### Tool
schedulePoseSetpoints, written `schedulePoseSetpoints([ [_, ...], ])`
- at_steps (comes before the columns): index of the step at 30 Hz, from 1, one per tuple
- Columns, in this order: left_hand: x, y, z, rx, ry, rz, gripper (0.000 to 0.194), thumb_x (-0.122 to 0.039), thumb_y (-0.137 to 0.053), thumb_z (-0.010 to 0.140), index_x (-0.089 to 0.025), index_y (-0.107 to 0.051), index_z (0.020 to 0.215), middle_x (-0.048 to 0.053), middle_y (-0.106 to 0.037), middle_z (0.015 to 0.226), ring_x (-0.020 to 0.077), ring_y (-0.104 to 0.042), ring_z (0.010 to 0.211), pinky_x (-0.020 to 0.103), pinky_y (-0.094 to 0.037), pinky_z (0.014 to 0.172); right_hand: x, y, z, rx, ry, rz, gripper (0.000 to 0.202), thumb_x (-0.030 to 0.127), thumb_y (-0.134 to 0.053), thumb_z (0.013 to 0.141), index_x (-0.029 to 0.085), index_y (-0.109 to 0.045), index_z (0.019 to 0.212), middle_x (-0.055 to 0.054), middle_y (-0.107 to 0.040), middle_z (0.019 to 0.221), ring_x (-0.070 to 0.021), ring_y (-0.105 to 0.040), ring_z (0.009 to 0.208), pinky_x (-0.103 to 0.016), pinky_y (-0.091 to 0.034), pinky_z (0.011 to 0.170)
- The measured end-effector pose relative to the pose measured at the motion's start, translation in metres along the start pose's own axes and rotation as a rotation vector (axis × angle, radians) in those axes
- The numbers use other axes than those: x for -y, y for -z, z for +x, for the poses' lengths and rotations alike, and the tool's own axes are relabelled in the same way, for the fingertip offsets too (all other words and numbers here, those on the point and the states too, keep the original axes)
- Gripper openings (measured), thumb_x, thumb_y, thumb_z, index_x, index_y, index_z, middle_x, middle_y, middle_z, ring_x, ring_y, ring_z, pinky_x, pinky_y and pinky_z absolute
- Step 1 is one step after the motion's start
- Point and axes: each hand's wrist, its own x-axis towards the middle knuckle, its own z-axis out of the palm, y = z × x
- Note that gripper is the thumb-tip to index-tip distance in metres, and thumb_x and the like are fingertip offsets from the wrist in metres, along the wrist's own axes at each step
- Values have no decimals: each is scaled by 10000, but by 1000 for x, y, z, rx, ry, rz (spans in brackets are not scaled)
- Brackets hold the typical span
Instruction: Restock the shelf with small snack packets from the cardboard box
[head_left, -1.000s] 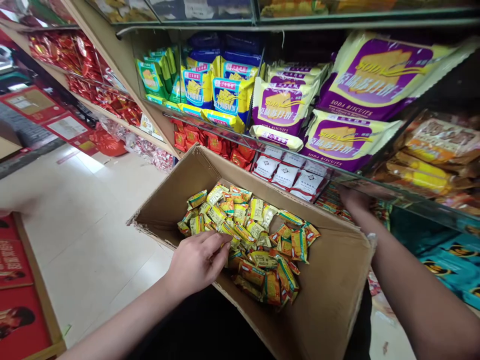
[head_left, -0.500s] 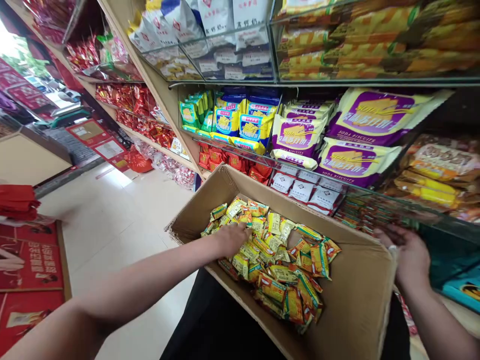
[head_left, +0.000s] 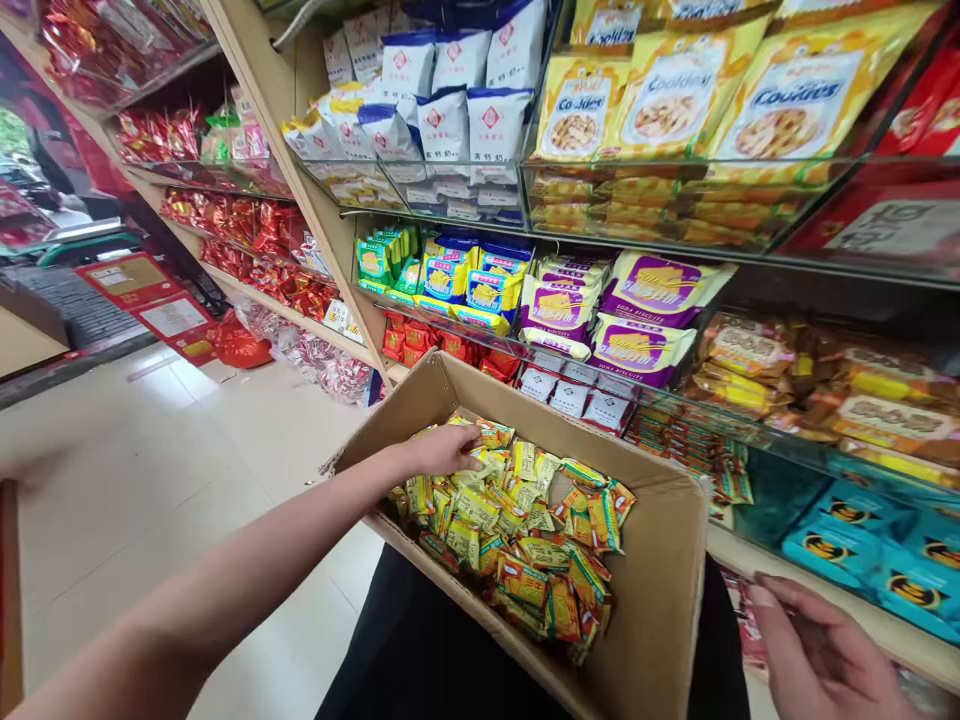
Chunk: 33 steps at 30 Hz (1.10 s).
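Several small yellow-and-orange snack packets [head_left: 517, 520] lie loose in a cardboard box [head_left: 660, 590], which rests tilted over my dark-clothed lap. My left hand [head_left: 448, 450] reaches into the far left part of the box. Its fingers are curled down around the packets there, and the fingertips are partly hidden. To the right of the box, clear of its wall, my right hand [head_left: 821, 650] hangs near the lowest shelf. Its fingers bend loosely towards the thumb, with a gap between; I see nothing held in it.
Glass-fronted shelves rise behind the box, with purple soda biscuit bags [head_left: 641, 345], yellow cookie bags [head_left: 667, 95], brown packets [head_left: 750, 360] and turquoise packs [head_left: 874, 550]. Striped packets [head_left: 686, 450] sit low beside the box. A red bag [head_left: 240, 340] lies on the tiled floor [head_left: 225, 460].
My right hand has come away from the box's right corner and shelf, down and to the right. My left hand stays among the packets. The view has shifted, showing more shelves above and right.
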Motion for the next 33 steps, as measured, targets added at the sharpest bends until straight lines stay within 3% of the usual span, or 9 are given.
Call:
schedulePoseSetpoints([
  [2, -19, -2, -3, 30, -49, -126, 176, -318, -547, 803, -142, -536, 810, -97, -417, 559, 53, -442, 505, 155, -379, 483, 34, -15, -11, 158, -15, 99, 388, 499, -633, 655, 180, -622, 875, -75, -646, 819, -187, -594, 670, -301, -491, 638],
  [4, -45, -6, -7, 102, -100, -381, 174, -314, -565, 791, -159, -508, 845, -102, -394, 557, 51, -387, 483, 154, -343, 453, 64, -38, -17, 425, 18, 168, 372, 484, -613, 691, 183, -623, 909, -65, -644, 840, -182, -602, 708, -275, -492, 631],
  [6, -72, -11, -12, 193, -126, -656, 189, -320, -593, 767, -168, -496, 822, -99, -367, 559, 54, -347, 483, 162, -300, 447, 85, -61, -17, 610, 77, 201, 359, 478, -584, 726, 184, -617, 930, -53, -631, 830, -176, -590, 726, -262, -480, 621],
  [8, -94, -16, -17, 187, -116, -823, 243, -335, -646, 721, -170, -494, 816, -94, -375, 565, 57, -343, 492, 169, -284, 458, 96, -75, -15, 700, 98, 228, 325, 478, -548, 758, 178, -617, 859, -29, -597, 732, -158, -557, 674, -243, -455, 573],
  [11, -110, -31, -21, -73, -6, -1064, 401, -380, -721, 635, -182, -479, 886, -72, -462, 619, 68, -417, 541, 178, -329, 509, 99, -83, -17, 653, -15, 352, 313, 474, -526, 780, 170, -592, 810, -2, -538, 646, -122, -484, 555, -218, -410, 473],
  [15, -112, -57, -24, -398, 277, -1291, 392, -524, -639, 674, -190, -457, 768, -51, -515, 624, 82, -455, 526, 189, -349, 487, 96, -85, -28, 513, -205, 581, 326, 479, -534, 773, 171, -554, 879, -24, -571, 747, -119, -485, 542, -212, -388, 420],
  [20, -112, -73, -23, -492, 285, -1329, 398, -510, -678, 639, -192, -441, 669, -47, -519, 616, 98, -477, 557, 214, -401, 543, 89, -89, -33, 424, -213, 502, 316, 494, -553, 759, 182, -533, 802, 19, -497, 599, -119, -467, 530, -192, -354, 402],
  [24, -112, -72, -20, -505, 246, -1266, 413, -571, -525, 748, -193, -422, 617, -45, -422, 560, 95, -411, 517, 219, -369, 522, 90, -87, -30, 338, -209, 480, 324, 517, -508, 784, 193, -511, 770, 22, -496, 617, -113, -453, 514, -194, -346, 396],
  [33, -107, -68, -21, -700, 156, -791, 383, -484, -398, 854, -205, -324, 602, -49, -311, 597, 105, -293, 560, 227, -287, 527, 88, -78, -23, 300, 51, 253, 339, 483, -484, 815, 193, -448, 643, 30, -432, 600, -107, -406, 556, -217, -349, 515],
])
